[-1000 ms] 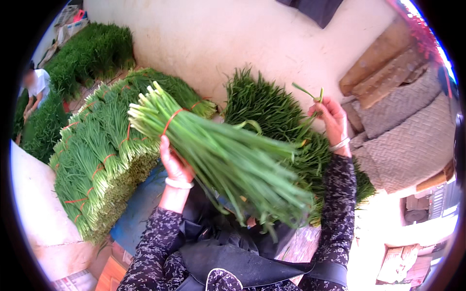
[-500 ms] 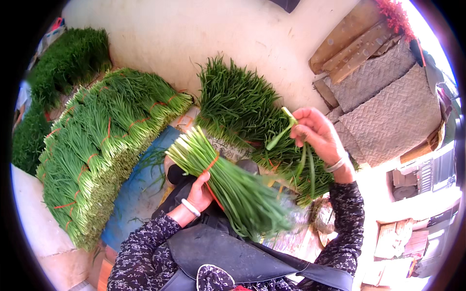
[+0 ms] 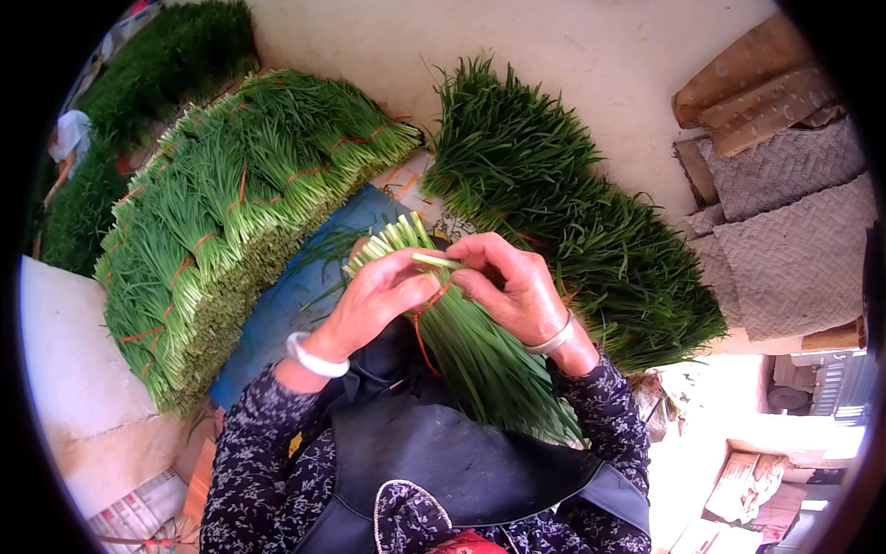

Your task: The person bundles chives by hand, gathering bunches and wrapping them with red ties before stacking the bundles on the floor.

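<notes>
My left hand [image 3: 374, 300] and my right hand [image 3: 517, 291] meet above a bundle of long green leafy stalks [image 3: 484, 365] lying across my lap, with pale cut ends toward the upper left. Both hands pinch a short pale-green stalk [image 3: 437, 262] between their fingertips, just over those ends. A loose red band [image 3: 423, 337] loops round and hangs from the bundle below my fingers.
Many banded bundles [image 3: 212, 203] are stacked at the left on a blue board [image 3: 281, 314]. A loose heap of greens [image 3: 521, 148] lies ahead right, beside woven mats [image 3: 789, 258] and cardboard [image 3: 743, 83]. A person [image 3: 69, 138] is among greens at the far left.
My right hand has come down and in from the upper right to meet my left hand, which has moved from gripping the bundle to pinching the stalk. The bundle now rests lower in my lap.
</notes>
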The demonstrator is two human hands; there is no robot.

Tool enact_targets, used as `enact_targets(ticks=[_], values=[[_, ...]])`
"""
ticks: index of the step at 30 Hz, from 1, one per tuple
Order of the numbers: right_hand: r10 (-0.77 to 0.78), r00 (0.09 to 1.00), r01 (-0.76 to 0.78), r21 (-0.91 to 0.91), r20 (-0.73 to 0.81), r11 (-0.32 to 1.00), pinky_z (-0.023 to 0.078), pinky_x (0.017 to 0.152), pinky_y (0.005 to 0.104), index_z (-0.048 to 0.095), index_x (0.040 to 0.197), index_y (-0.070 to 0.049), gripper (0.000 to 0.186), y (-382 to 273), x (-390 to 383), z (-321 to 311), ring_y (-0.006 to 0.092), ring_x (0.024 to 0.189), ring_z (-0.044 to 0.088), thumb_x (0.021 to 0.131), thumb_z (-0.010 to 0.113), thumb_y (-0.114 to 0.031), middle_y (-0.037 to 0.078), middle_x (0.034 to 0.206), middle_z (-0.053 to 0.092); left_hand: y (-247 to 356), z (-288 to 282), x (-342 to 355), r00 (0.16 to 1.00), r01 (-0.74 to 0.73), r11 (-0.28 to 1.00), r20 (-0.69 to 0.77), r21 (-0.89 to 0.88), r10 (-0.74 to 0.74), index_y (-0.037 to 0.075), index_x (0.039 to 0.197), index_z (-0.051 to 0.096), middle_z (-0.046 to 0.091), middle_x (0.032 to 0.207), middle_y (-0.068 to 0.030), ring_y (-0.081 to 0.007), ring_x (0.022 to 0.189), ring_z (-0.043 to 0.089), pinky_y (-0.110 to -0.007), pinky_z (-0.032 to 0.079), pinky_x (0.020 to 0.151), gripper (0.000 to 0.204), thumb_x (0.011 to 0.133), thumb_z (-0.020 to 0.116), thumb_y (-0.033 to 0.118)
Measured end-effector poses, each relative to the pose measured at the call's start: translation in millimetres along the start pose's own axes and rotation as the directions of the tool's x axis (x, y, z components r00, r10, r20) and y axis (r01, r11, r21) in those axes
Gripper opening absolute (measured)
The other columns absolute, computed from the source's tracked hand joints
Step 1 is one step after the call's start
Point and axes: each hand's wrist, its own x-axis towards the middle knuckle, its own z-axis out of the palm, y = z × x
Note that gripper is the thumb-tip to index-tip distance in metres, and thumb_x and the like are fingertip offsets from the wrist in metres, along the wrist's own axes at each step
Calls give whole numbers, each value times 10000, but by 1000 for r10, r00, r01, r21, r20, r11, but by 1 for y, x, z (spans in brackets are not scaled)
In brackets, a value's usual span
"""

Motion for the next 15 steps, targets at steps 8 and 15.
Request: enact_targets(ticks=[8,15], values=[[90,987,-105,106,136,989,491,604,326,612,1005,-19,155,20,-9,15,188,620,622,908,651,-133,103,750,653,-24,-29,2,982,98,994,156,52,-105,-36,877,649,644,784,-44,-116,724,599,-250,490,690,260,975,583,196],[231,968,-241,-108,-98,965,516,628,315,624,984,-3,112,-1,-68,-18,201,674,658,902,623,-78,117,789,651,-22,-99,-46,982,119,576,-12,809,-186,-7,870,653,624,771,-68,-160,686,602,-269,479,664,171,896,642,161]])
